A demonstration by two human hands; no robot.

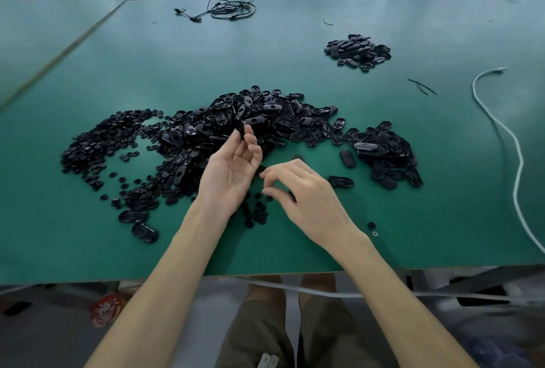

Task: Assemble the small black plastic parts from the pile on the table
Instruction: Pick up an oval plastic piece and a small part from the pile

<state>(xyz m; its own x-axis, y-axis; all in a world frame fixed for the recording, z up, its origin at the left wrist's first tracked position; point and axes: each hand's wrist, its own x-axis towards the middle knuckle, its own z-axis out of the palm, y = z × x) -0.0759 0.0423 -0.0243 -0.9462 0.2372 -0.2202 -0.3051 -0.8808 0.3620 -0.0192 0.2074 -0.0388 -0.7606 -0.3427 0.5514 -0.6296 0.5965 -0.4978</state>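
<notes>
1. Nearest to me, loose discs (256,211) lie scattered on the green table (413,220), just under both hands.
2. My right hand (300,190) hangs low over those discs, fingers curled and tips drawn close together beside a dark bit. I cannot tell whether it is pinching a disc or only reaching for one.
3. My left hand (233,167) is palm up just left of the right. Thumb and fingertips pinch one oval shell (239,127) edge-on, raised above the near edge of the main heap. I judge this to be the piece in work, waiting for its disc.
4. Behind the hands sits the main heap (259,117) of open shells. A wide spread of discs (97,149) lies to its left and a second clump (389,155) of shells to its right. All of this looks unassembled.
5. Far right, well apart, is a small pile (358,50) of ovals that look closed. I take these for the finished ones.
6. Set against the heap, that pile is small. So I judge the job barely started, with most of it left.
7. Farthest, a black cable (230,9) lies coiled. A white cable (513,143) runs down the right side.
</notes>
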